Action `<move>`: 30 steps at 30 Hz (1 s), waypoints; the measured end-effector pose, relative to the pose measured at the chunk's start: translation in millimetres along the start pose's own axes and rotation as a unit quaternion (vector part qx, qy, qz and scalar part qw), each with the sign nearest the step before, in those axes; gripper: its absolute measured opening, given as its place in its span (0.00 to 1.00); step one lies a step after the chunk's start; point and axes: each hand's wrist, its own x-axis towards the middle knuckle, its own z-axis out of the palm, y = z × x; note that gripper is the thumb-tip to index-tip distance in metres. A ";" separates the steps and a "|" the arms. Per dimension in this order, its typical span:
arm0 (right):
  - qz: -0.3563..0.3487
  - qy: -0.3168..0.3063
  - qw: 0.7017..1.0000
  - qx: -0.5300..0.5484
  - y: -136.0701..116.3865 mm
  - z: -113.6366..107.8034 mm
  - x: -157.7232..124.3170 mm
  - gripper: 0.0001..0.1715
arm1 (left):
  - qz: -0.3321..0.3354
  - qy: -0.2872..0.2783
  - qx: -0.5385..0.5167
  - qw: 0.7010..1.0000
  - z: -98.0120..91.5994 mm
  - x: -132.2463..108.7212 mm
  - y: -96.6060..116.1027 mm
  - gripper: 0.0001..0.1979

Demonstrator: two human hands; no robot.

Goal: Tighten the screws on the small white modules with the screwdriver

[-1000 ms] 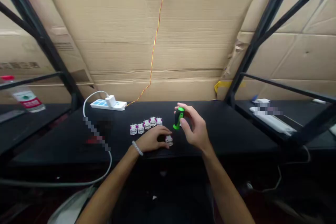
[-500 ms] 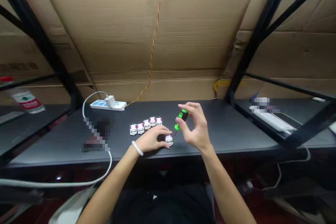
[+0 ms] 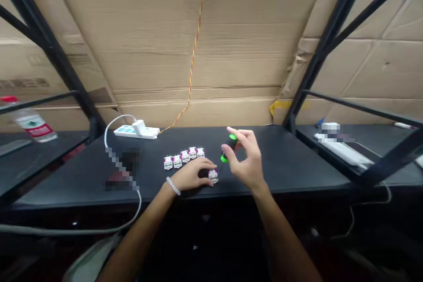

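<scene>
Near the table's front edge, my left hand (image 3: 193, 173) pinches a small white-and-purple block with metal pins (image 3: 213, 176) against the black tabletop. My right hand (image 3: 247, 158) has its thumb and fingers closed around the green-and-black handle of a screwdriver (image 3: 228, 149). The screwdriver leans, and its thin shaft runs down to the right side of the held block; whether the tip touches a screw is too small to tell. Just beyond my left hand, several matching white-and-purple blocks (image 3: 184, 156) stand in a slanting row.
A white power strip (image 3: 135, 132) with a plugged-in charger lies at the back left, its white cable (image 3: 139, 211) looping over the front edge. Black metal frames (image 3: 309, 70) flank the table. Cardboard (image 3: 238, 44) closes the back. A bottle (image 3: 35, 125) lies tilted at far left.
The screwdriver handle has turned slightly in my right hand, and the fingers have shifted on it. My left hand and the block stay in place.
</scene>
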 end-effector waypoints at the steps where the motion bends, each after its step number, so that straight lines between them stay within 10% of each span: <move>1: 0.003 -0.008 1.000 0.012 0.7 0.5 -0.4 0.26 | 0.001 -0.002 -0.002 1.000 -0.2 0.1 0.2 0.27; 30: -0.001 -0.029 0.999 0.037 1.5 -0.8 -1.1 0.28 | -0.005 -0.006 0.004 1.000 -0.9 0.5 -0.3 0.27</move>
